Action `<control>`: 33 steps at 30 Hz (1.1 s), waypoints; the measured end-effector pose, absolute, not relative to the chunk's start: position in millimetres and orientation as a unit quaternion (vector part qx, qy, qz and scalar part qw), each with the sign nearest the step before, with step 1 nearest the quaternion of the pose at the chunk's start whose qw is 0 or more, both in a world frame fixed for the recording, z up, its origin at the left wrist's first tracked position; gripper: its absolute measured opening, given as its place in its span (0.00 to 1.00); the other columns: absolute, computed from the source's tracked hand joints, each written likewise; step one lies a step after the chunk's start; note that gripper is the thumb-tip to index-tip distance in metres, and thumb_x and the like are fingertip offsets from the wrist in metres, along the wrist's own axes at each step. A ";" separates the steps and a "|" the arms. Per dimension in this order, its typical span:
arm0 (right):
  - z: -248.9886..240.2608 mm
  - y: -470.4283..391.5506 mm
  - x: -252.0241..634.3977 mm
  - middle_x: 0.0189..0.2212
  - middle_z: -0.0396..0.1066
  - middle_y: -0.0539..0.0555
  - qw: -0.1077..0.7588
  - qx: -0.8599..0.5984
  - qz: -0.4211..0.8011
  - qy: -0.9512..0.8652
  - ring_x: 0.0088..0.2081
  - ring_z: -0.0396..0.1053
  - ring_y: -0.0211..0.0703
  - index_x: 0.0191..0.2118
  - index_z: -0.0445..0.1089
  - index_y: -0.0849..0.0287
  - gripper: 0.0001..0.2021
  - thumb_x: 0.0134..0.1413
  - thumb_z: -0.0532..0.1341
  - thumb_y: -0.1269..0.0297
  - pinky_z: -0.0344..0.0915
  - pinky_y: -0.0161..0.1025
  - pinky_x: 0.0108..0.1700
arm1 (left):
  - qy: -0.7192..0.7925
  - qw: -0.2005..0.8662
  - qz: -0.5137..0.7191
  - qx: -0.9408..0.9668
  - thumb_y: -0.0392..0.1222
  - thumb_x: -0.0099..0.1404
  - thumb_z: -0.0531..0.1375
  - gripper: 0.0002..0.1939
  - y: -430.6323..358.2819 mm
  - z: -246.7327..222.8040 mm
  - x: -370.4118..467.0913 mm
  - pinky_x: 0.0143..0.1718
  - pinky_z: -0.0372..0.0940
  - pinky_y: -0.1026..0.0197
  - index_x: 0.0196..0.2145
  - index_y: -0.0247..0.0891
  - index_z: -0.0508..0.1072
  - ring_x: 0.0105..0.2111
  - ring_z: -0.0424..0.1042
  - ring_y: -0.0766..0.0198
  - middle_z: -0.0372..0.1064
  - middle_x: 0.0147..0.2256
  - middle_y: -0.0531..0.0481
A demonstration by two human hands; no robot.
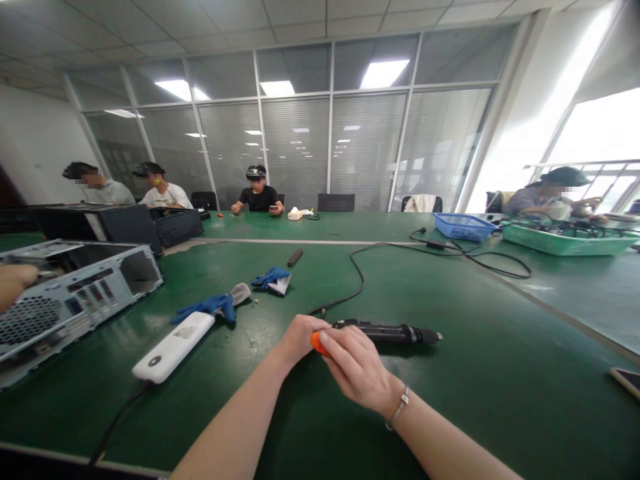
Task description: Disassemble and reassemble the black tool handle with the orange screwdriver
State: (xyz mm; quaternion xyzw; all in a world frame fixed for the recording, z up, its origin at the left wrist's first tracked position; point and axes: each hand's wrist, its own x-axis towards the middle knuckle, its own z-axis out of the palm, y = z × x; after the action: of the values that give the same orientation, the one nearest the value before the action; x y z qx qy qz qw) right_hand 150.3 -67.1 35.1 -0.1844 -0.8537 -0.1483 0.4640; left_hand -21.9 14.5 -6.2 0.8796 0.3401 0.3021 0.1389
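Note:
My right hand (357,365) is closed round a small orange object (319,343), just above the green table (280,387). Against it, my left hand (302,339) has its fingers bent and mostly hidden behind the orange object and my right hand; what it holds, if anything, does not show. Right behind both hands lies a black electric screwdriver (395,333), its tip pointing right. A black cable (361,280) runs from near my left hand toward the back right.
White power strip (175,347), blue gloves (205,307) and an open metal computer case (80,293) lie to the left. A dark bar (295,257) is ahead. Blue (464,228) and green (570,240) baskets stand back right. Several people sit around; another hand (17,283) reaches in at left.

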 end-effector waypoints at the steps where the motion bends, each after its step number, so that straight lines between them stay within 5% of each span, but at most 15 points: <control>1: 36.9 -70.6 149.3 0.43 0.71 0.61 0.431 -0.182 -0.150 -0.871 0.43 0.68 0.47 0.62 0.52 0.60 0.25 0.59 0.53 0.76 0.68 0.45 0.44 | 0.336 0.142 0.301 0.881 0.35 0.65 0.56 0.11 14.9 -6.7 -21.9 0.37 0.66 0.66 0.36 0.35 0.79 0.35 0.75 0.62 0.78 0.35 0.49; 15: 24.1 -89.9 197.5 0.42 0.69 0.58 0.119 -0.255 0.002 -0.959 0.39 0.69 0.43 0.61 0.55 0.57 0.22 0.61 0.50 0.73 0.67 0.39 0.41 | 0.357 0.106 0.291 0.881 0.35 0.65 0.57 0.11 17.9 -12.3 -21.8 0.44 0.66 0.64 0.42 0.39 0.78 0.39 0.76 0.61 0.78 0.40 0.50; 33: 30.0 -82.6 212.0 0.44 0.69 0.57 0.166 -0.296 0.081 -0.937 0.41 0.69 0.44 0.59 0.59 0.54 0.22 0.60 0.55 0.61 0.67 0.40 0.43 | 0.362 0.089 0.283 0.883 0.36 0.66 0.57 0.11 15.6 -7.0 -19.8 0.44 0.67 0.61 0.42 0.40 0.78 0.40 0.76 0.60 0.77 0.40 0.49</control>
State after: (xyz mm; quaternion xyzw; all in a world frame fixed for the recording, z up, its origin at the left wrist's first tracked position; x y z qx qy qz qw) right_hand 212.0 -82.6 30.0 -0.2965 -0.9370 0.0814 0.1659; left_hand -19.8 15.6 -7.0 0.8834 0.3624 0.2833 0.0895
